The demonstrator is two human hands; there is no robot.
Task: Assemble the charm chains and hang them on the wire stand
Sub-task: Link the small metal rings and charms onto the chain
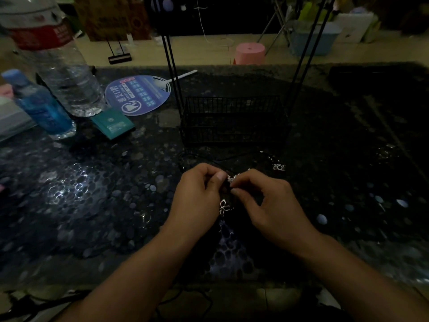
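The wire stand (234,119) rises behind both hands on the dark table (92,194). Left hand (197,201) and right hand (267,201) pinch a silver charm chain (232,178) between fingertips, its length dangling toward the person, ending in a charm (224,206).

Two hands show, the left hand (197,196) and the right hand (267,201), both low in the middle of the frame. Two bottles stand at the upper left: one big clear bottle (58,66) and one small blue bottle (44,108). One round paper fan (139,95) lies beside them, and one green packet (112,123). One black wire basket (234,119) sits in the middle. One pink stool (250,53) is at the top. One small camera charm (279,167) lies right of the middle, and one shiny charm (224,206) hangs between the hands.
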